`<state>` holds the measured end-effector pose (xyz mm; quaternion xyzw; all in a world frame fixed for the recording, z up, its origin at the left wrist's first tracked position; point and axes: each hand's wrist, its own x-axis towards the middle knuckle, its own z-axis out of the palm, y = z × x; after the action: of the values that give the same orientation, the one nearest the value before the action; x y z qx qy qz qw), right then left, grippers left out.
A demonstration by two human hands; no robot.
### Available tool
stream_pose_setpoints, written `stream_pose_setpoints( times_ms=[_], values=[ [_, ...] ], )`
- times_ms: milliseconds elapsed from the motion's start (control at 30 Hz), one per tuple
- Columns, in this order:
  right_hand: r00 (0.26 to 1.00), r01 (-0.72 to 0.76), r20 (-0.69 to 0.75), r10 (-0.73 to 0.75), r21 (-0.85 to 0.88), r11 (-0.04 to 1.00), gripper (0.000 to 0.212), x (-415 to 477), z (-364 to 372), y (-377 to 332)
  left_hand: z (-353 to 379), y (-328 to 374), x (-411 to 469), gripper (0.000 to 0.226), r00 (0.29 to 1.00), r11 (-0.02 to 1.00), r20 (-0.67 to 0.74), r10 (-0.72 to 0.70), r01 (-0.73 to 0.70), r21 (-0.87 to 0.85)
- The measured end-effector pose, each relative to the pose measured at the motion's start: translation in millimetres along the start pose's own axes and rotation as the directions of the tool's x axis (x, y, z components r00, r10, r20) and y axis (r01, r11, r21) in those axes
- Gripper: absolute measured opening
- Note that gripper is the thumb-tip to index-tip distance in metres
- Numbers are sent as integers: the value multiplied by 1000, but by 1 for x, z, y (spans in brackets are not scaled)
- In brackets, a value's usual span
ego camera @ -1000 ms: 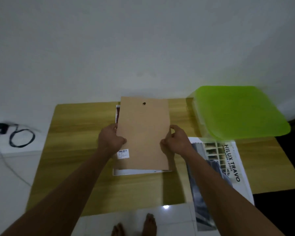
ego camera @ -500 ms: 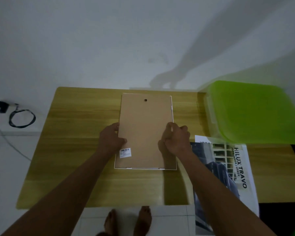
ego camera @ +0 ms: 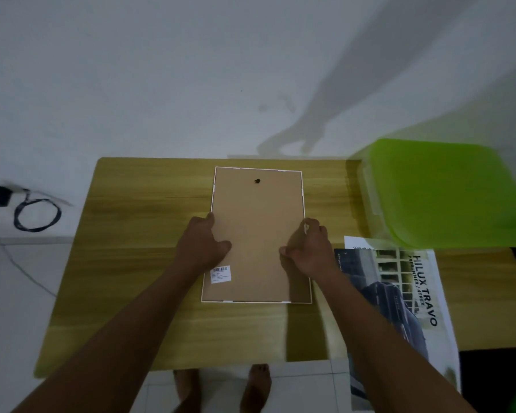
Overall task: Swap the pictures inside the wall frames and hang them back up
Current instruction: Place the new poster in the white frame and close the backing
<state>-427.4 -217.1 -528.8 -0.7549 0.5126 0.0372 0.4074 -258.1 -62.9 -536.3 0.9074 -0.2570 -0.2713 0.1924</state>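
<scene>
The frame [ego camera: 212,201] lay face down near the middle of the wooden table [ego camera: 137,234], its long side running away from the person. Only its thin white rim showed around the brown backing board [ego camera: 255,234]. The board had 1 hanging hole [ego camera: 257,181] near the far end and a barcode sticker [ego camera: 220,274] near the close left corner.

Both hands were on the frame at about the middle of its length. The left hand [ego camera: 201,248] held the left long side with curled fingers, the thumb lying on the board. The right hand [ego camera: 309,251] was closed on the right long side in the same way, its fingers bent over the rim and its thumb pointing inward on the board. So the frame sat between the 2 hands, flat on the table, not lifted.

I judged the frame to be light and stiff, but the rim looked narrow and probably easy to bend or crack. The front pane could not be seen; if it was glass, it would be fragile. The board looked thin and smooth, so it could slide out when the frame was tilted. The best hold seemed to be on the 2 long sides, with thumbs pressing the board in.

The printed poster [ego camera: 399,293] lay just right of the frame, hanging over the near table edge, in front of a green-lidded box [ego camera: 441,192].
</scene>
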Motion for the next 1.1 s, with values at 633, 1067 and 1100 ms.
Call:
stream_pose_setpoints(
  times_ms=[633,1067,1100],
  values=[
    [938,331,282,-200,-569,753,137,40,-17,-46,-2,17,31,114,925,825,206,319,-378,420],
    [894,426,385,-228,-578,696,143,73,-17,-58,-15,26,71,157,890,724,384,245,-431,538],
    [894,427,386,-229,-573,699,143,75,-17,-57,-16,27,71,157,893,712,369,257,-433,553]
  ],
)
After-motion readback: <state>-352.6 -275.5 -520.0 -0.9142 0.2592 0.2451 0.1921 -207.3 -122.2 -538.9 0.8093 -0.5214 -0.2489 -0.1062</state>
